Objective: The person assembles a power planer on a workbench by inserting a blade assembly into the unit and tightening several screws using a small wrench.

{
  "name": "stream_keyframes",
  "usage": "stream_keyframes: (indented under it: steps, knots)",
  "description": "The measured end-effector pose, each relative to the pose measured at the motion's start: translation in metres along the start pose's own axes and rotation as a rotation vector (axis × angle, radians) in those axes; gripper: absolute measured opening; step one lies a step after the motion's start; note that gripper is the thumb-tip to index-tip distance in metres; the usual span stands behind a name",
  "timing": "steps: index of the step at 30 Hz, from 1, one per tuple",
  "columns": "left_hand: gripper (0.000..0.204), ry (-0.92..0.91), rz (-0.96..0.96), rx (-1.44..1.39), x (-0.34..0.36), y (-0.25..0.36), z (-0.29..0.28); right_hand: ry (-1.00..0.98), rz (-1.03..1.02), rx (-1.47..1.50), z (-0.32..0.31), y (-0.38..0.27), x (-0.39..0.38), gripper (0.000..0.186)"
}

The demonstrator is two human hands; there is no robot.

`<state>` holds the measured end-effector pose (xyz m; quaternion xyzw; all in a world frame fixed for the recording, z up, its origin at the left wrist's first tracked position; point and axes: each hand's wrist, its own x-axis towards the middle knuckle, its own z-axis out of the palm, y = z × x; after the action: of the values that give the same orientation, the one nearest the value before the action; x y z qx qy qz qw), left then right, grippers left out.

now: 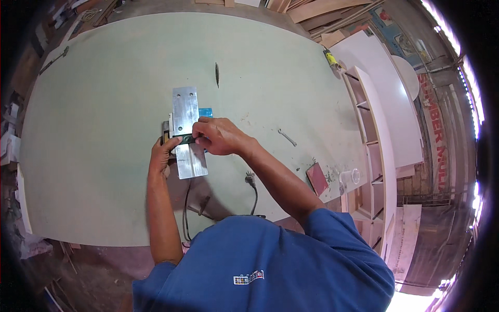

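An electric hand planer (185,109) lies upside down on the pale green tabletop, its shiny metal sole facing up. Part of its blue body (206,112) shows past the sole's right edge. Across the sole's middle runs a dark cutter head (187,139). My left hand (159,157) grips the planer's left side, thumb at the dark cutter head. From the right, my right hand (222,136) reaches over the sole, its fingers curled and pressed together at the cutter head's right end. Whatever those fingertips pinch is hidden.
A wrench (287,138) lies to the right, near a reddish flat block (317,178) and a clear cup (349,178). Beyond the planer is a thin dark strip (217,75). A power plug (250,179) rests near me. White shelving (375,156) borders the table's right side.
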<state>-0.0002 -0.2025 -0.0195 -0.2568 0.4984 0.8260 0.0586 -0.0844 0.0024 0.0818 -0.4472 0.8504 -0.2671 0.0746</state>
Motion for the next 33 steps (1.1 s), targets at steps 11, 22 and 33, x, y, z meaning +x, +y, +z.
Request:
stream_keyframes:
  steps: [11,22,33]
  knots:
    - [0.051,0.005,0.013,0.015,0.004,-0.003,-0.006,-0.032,-0.035,0.033,-0.007,0.001,0.006,0.007]
    - [0.047,0.002,-0.003,-0.002,0.003,-0.004,-0.004,-0.021,-0.051,0.02,-0.002,0.011,0.004,0.008]
    - [0.049,-0.003,0.017,-0.02,-0.002,0.0,0.0,0.019,-0.098,-0.117,0.012,0.01,0.005,0.015]
